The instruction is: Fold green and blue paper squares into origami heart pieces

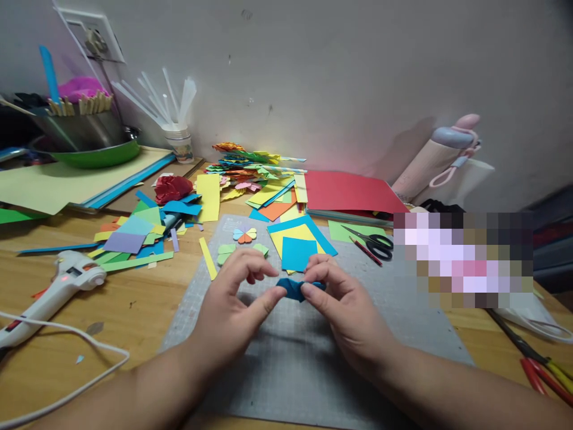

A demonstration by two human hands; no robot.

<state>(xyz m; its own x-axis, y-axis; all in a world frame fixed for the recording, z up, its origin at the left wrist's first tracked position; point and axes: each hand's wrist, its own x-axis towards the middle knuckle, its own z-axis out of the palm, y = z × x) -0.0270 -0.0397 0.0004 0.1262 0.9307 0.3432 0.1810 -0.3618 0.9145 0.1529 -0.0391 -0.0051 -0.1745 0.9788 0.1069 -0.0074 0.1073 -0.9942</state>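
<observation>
A small folded piece of dark blue paper [293, 289] is held above the grey cutting mat [277, 370]. My right hand [344, 298] pinches its right part between thumb and fingers. At the paper's left end, the thumb of my left hand [242, 292] touches it, while the curled fingers stay apart from the thumb. Just beyond lie a flat blue paper square [299, 254], a yellow sheet [278, 239] and a larger blue sheet [326, 234]. A multicoloured paper flower [245, 235] and green paper petals [227, 254] rest behind my left hand, which partly covers the petals.
Black-handled scissors [378, 243] and a dark red pencil [367, 252] lie at the mat's right. A glue gun [56, 292] with a white cable is on the left, near paper scraps [128, 239]. Red-handled pliers [537, 370] sit at right; a red sheet [349, 191] lies behind.
</observation>
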